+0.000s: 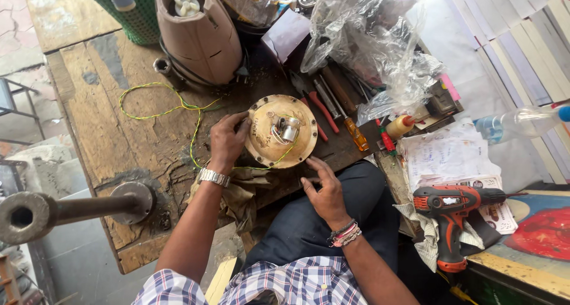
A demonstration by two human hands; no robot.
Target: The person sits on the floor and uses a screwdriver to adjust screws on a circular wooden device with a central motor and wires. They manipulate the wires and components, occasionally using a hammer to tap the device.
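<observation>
Bench is a mess, honestly: an orange cordless drill (pixel 452 222) well off to the fingers' right on a rag, a clear plastic bag (pixel 368 38) up beyond the fingertips, red-handled pliers (pixel 314 106) and an orange screwdriver (pixel 347 124) just right of them.

crumpled clear plastic bag (pixel 371 38) at bench top, white printed papers (pixel 448 156) at right
</observation>
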